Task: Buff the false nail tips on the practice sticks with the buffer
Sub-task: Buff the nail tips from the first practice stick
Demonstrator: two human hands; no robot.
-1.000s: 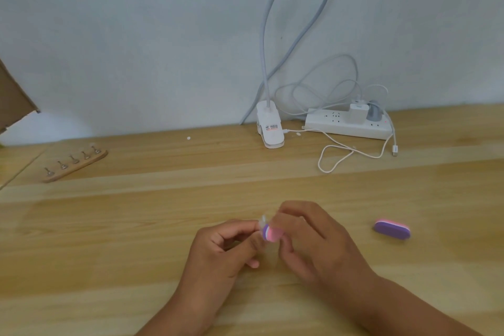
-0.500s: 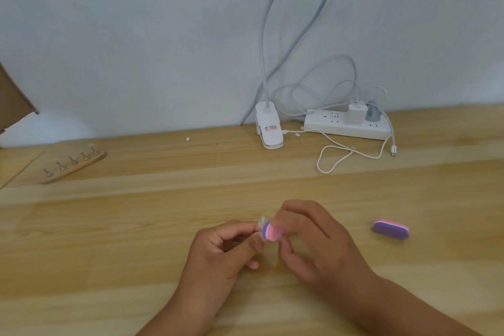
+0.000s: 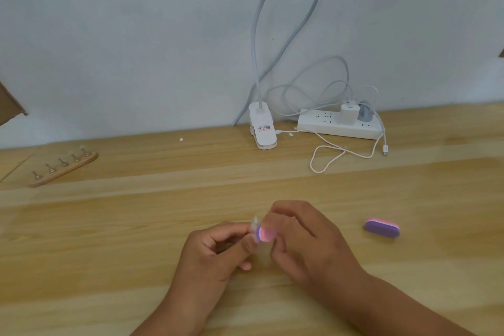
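Over the wooden bench [image 3: 109, 226], I see the right hand [image 3: 308, 245] with its grip pinching the buffer [image 3: 265, 234], touching the clear nail tip [image 3: 255, 222] just to its left, which the left hand [image 3: 215, 254] pinches in its grip.

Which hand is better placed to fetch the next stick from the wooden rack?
Left, probably: the rack lies far left, nearer the left hand, though it pinches the current stick; the right hand grips the buffer and would have to cross over.
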